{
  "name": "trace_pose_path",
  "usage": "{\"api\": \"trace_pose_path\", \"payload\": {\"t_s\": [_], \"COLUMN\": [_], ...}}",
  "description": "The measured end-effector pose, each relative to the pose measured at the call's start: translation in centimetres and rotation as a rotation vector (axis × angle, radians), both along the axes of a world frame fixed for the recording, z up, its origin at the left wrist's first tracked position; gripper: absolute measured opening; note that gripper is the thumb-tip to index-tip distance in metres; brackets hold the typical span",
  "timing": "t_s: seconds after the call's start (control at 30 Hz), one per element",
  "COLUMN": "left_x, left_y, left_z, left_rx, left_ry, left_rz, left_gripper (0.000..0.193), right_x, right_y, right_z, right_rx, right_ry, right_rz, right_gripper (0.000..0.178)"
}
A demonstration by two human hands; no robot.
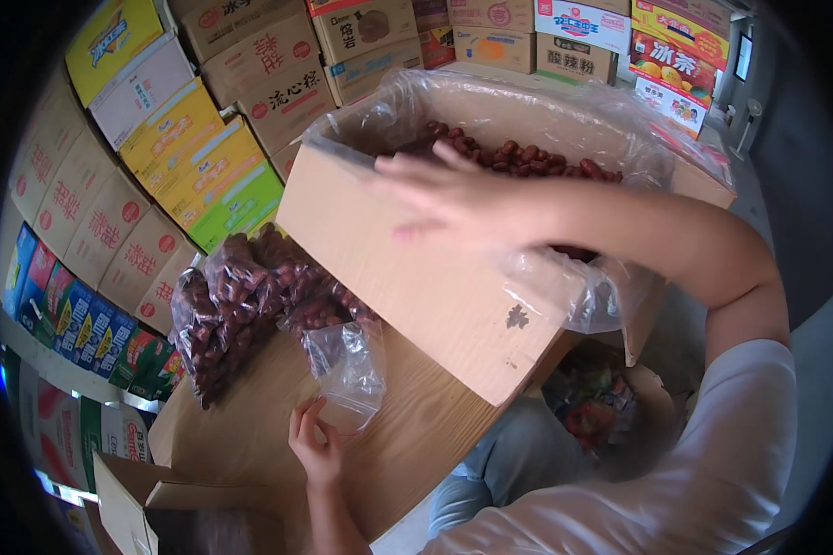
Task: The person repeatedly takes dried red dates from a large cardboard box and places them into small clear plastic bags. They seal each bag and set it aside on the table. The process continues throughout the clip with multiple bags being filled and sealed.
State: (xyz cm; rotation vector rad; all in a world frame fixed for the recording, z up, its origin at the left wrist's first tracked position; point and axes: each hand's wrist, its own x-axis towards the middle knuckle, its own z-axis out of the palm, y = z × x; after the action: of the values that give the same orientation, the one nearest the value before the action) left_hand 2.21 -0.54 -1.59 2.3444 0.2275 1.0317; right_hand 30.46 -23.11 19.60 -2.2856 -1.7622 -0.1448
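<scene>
My left hand (pixel 315 442) is at the mouth of a clear plastic bag (pixel 347 365), its curled fingers closed on the edge. Red dates fill the far end of that bag, which lies on the wooden table. Blurred by motion, my right hand (pixel 449 199) passes over the near side of a large cardboard box (pixel 407 268) with its fingers spread and nothing visible in them. The box is lined with clear plastic film and holds many loose red dates (pixel 528 159). My right forearm hides part of its contents.
Several filled bags of dates (pixel 236 305) lie on the wooden table (pixel 426 379), left of the large box. An opened carton (pixel 125 509) stands at the lower left. Stacked cartons (pixel 278 102) line the back and left. A container of wrappers (pixel 592 398) sits beside my leg.
</scene>
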Motion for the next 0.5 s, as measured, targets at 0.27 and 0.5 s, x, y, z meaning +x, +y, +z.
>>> {"api": "trace_pose_path", "payload": {"t_s": [0.27, 0.5], "left_x": [0.5, 0.6], "left_y": [0.6, 1.1], "left_z": [-0.5, -1.1], "left_rx": [-0.05, -0.022], "left_ry": [0.091, 0.061], "left_rz": [-0.003, 0.007], "left_gripper": [0.041, 0.038], "right_x": [-2.5, 8.9], "right_y": [1.1, 7.4], "right_z": [-2.4, 8.3], "right_rx": [-0.22, 0.226], "right_ry": [-0.462, -0.02], "right_rz": [0.232, -0.09], "right_gripper": [0.075, 0.041]}}
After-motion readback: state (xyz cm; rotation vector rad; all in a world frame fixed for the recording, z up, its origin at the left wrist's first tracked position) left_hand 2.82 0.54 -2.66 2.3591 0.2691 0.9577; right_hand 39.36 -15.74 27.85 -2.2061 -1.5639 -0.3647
